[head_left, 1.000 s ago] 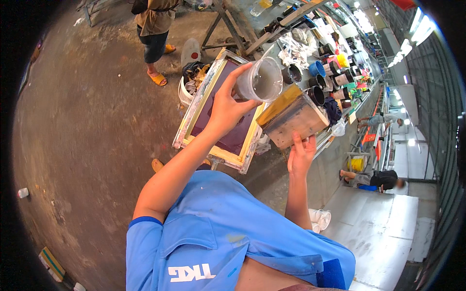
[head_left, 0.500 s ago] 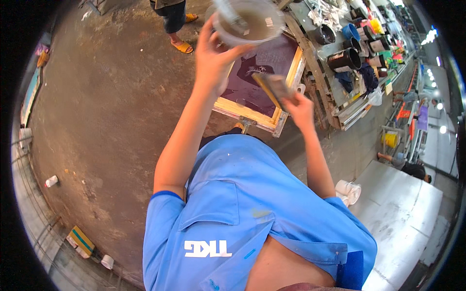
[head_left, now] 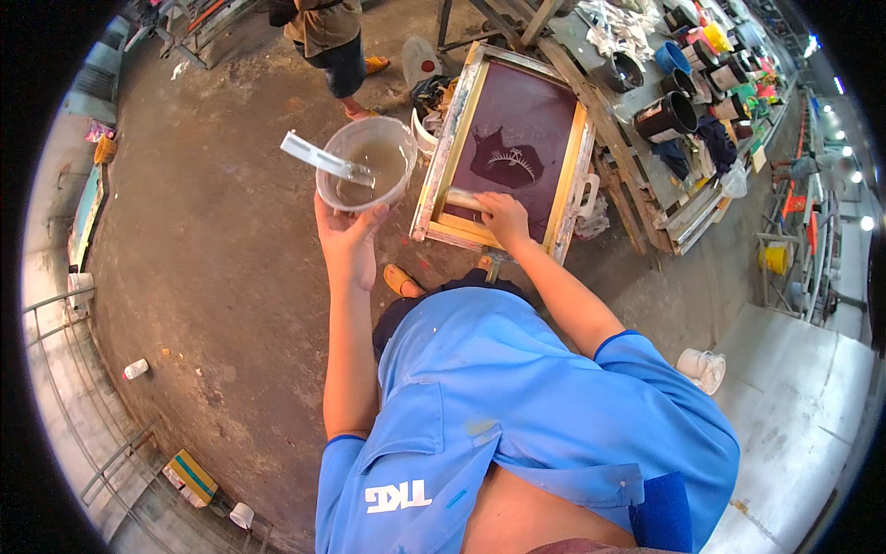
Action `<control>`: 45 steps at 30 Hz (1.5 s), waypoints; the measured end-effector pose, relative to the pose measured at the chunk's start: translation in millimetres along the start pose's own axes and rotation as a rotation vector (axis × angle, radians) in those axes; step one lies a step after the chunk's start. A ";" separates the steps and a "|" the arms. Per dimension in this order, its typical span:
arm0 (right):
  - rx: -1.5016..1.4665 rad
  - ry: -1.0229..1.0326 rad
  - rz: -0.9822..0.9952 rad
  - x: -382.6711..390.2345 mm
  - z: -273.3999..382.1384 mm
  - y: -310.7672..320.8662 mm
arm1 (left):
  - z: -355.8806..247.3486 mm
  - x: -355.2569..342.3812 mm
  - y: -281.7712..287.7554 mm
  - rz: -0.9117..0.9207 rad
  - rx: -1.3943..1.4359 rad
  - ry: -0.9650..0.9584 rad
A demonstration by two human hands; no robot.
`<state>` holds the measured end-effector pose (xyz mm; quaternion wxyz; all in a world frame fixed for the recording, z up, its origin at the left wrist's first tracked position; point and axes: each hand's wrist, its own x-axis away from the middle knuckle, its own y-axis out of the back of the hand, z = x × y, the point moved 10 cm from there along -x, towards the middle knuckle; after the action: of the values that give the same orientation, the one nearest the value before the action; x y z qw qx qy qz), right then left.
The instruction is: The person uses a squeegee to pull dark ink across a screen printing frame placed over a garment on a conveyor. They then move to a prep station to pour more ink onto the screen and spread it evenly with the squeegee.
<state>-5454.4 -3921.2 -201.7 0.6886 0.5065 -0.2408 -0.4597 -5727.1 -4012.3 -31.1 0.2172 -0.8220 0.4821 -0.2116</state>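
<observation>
My left hand (head_left: 351,242) grips a translucent plastic tub (head_left: 394,166) from below, with murky grey-brown liquid inside. A pale flat strip (head_left: 314,154), perhaps a spatula, leans in the tub and sticks out past its left rim. My right hand (head_left: 507,220) is closed round a squeegee (head_left: 463,198) with a wooden handle; its lower edge is hidden. The squeegee is at the near left part of a wooden-framed printing screen (head_left: 447,148). Its dark purple mesh (head_left: 549,102) carries a darker patch (head_left: 506,164) with a pale arched design.
At the far right, a cluttered bench (head_left: 637,111) holds several black pots, a blue tub (head_left: 672,59) and rags. A person (head_left: 330,46) stands beyond the screen. Near my right elbow is a white bucket (head_left: 703,367), beside a large pale panel (head_left: 784,415).
The tub in my left hand has come lower and to the left, off the screen. My right hand has brought the squeegee left and slightly down to the screen's near end.
</observation>
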 end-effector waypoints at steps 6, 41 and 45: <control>0.014 0.164 0.246 43.9 17.1 -38.9 | -0.1 18.8 28.1 -0.074 0.005 -0.004; -0.056 -0.251 0.499 52.1 -65.3 -4.1 | 52.5 21.6 8.3 0.092 -0.018 0.259; -0.186 -0.259 0.898 3.2 -120.1 -50.3 | 72.0 35.0 25.9 0.148 -0.022 0.332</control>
<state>-5376.7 -3870.1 -292.9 0.8260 0.2267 -0.4776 -0.1954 -5689.6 -4043.7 -99.5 0.1406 -0.7403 0.5729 -0.3226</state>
